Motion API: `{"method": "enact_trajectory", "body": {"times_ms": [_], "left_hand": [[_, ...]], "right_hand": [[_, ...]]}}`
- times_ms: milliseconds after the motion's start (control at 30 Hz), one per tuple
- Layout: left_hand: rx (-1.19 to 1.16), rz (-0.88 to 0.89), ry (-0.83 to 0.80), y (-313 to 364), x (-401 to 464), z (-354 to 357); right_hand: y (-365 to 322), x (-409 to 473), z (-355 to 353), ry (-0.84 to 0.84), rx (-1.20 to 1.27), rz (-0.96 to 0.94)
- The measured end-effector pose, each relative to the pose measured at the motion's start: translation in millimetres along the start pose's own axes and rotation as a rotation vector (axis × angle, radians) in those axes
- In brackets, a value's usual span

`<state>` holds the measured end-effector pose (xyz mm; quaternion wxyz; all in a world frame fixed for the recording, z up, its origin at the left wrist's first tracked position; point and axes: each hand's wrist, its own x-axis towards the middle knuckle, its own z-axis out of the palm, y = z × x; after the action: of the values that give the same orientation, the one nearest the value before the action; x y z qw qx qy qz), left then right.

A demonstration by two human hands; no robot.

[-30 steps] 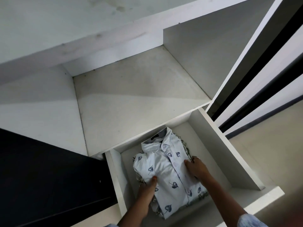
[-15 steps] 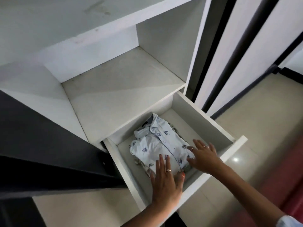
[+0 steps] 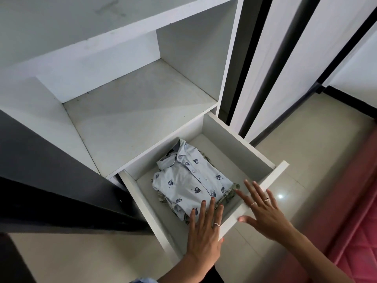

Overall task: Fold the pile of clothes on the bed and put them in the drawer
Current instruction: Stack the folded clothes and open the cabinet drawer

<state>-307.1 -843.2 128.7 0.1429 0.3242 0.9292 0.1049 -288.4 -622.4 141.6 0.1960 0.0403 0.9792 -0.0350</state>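
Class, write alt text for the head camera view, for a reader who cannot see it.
A folded pale blue shirt with a leaf print lies on other folded clothes in an open white drawer. The left hand and right hand, fingers straight, are over the drawer's front edge, below a white shelf.

Pale blue leaf-print shirt point(image 3: 189, 180), white drawer point(image 3: 240, 139)

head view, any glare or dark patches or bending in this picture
Head view: one small bright glare spot on the floor tile right of the drawer; the black panel at left sits in deep shadow with little detail; the shelf shows a diagonal shadow edge; wide-angle bending splays the cabinet edges outward; the shirt and both hands look sharp.
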Motion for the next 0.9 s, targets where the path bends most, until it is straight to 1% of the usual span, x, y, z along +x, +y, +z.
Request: {"method": "enact_trajectory", "body": {"times_ms": [100,200,267,400,533,633,767,833,900], "left_hand": [[0.026,0.004,-0.003,-7.3,4.5,-1.9],[0.055,-0.01,0.005,-20.6,13.3,-7.9],[0.066,-0.023,0.024,-30.2,20.3,-12.3],[0.091,-0.05,0.083,-47.4,31.6,-19.8],[0.115,-0.081,0.108,-64.8,43.1,-27.2],[0.142,-0.135,0.116,-78.1,54.6,-36.6],[0.197,-0.22,0.099,-99.0,70.7,-51.4],[0.261,-0.29,0.086,-108.9,81.0,-63.2],[0.326,-0.364,0.109,-119.8,94.1,-75.6]], "right_hand": [[-5.5,8.3,-0.2,0.024,-0.005,-0.011],[-8.9,24.9,-0.5,-0.023,0.052,-0.037],[-12.3,37.5,1.8,0.045,0.091,-0.07],[-22.1,60.7,-5.4,0.113,0.104,-0.107],[-31.9,85.1,-11.3,0.133,0.121,-0.112],[-36.6,106.1,-11.1,0.148,0.115,-0.134],[-54.1,131.3,-19.6,0.219,0.07,-0.107],[-66.1,146.1,-28.5,0.264,0.05,-0.097],[-78.0,162.7,-42.3,0.321,0.048,-0.093]]}}
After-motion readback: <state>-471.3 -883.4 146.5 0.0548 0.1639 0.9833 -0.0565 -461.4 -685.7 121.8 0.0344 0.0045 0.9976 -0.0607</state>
